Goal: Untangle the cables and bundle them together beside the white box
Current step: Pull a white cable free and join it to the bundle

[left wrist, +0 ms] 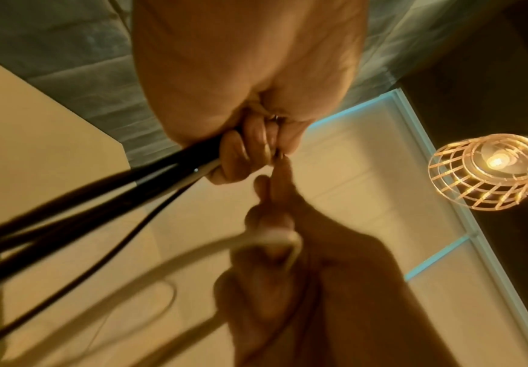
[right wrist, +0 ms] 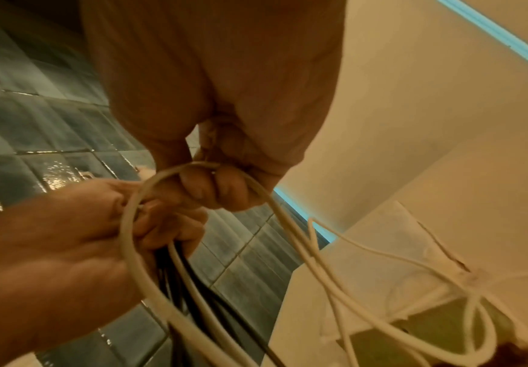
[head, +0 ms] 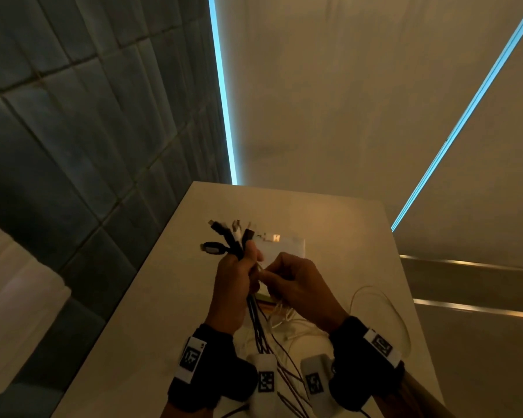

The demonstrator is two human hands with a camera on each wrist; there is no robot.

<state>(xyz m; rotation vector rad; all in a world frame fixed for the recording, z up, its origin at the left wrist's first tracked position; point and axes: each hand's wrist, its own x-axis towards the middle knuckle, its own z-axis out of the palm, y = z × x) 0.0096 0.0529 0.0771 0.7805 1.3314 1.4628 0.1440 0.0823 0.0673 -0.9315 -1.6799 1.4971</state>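
My left hand (head: 239,276) grips a bunch of black and white cables (head: 255,321) above the table, their plug ends (head: 224,239) fanning out over its fist. In the left wrist view the left hand (left wrist: 243,154) clasps the black cables (left wrist: 99,198). My right hand (head: 287,282) sits close against the left and pinches a white cable (right wrist: 281,206), which loops over its curled fingers (right wrist: 212,188). The loose white cable (head: 372,300) trails down onto the table. The white box (head: 287,247) lies on the table just beyond both hands, partly hidden by them.
The light table (head: 344,230) has its far edge near a pale wall and its left edge beside a dark tiled wall (head: 73,131). Cable slack (head: 284,372) lies tangled on the table between my wrists. A wire-cage lamp (left wrist: 488,171) hangs overhead.
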